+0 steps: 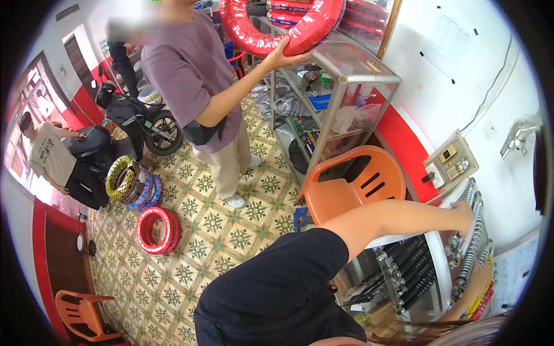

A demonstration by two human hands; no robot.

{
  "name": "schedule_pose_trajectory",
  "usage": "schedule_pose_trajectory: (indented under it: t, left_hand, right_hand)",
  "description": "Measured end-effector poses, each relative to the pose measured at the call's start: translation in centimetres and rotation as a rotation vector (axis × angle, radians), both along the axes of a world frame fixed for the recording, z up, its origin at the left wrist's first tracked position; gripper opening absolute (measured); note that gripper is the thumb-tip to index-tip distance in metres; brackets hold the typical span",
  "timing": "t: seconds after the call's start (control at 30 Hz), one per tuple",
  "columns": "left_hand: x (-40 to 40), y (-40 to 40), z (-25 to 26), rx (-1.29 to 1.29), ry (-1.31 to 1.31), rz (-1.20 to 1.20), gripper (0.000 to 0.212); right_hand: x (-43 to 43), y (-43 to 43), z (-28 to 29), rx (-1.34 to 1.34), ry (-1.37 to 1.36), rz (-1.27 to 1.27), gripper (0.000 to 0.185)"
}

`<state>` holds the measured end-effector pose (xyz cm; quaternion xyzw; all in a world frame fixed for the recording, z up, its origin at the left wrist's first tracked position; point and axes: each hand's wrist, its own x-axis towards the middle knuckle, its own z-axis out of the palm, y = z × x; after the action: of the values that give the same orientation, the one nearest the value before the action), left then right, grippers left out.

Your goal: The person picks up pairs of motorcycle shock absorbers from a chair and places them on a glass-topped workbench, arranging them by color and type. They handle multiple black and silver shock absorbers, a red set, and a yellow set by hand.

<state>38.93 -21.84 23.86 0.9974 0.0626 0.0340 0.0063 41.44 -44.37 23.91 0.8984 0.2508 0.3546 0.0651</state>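
My left hand (463, 218) reaches across the display case and touches the upper part of a row of chrome coil-spring shock absorbers (466, 261). Its fingers are blurred and partly hidden. Lower in the picture, past some strands of hair, my right hand (481, 274) is beside the same shocks. A yellow-spring shock absorber (478, 294) and a red-spring one (484, 300) lie close to it. Whether either hand grips a shock cannot be told. Under my left arm, black shock absorbers (409, 274) lie side by side inside the case.
An orange plastic chair (357, 186) stands left of the case, below a wall socket board (450, 160). Another person (194, 78) holds a red-wrapped tyre (298, 39) by a glass cabinet (337, 80). Stacked tyres (158, 231) and a motorcycle (143, 125) stand on the tiled floor.
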Motion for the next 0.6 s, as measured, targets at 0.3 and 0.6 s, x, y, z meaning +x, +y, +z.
schedule_pose_trajectory:
  t: [0.3,0.6]
  left_hand:
    - [-0.4,-0.3,-1.4,-0.612,-0.27,0.027,0.089]
    - [0.3,0.8,-0.8,-0.723,-0.188,-0.019,0.052]
  right_hand:
    - [-3.0,8.8,-1.4,0.22,0.511,-0.018,0.049]
    - [1.6,7.9,-0.9,0.402,0.921,0.104,0.061]
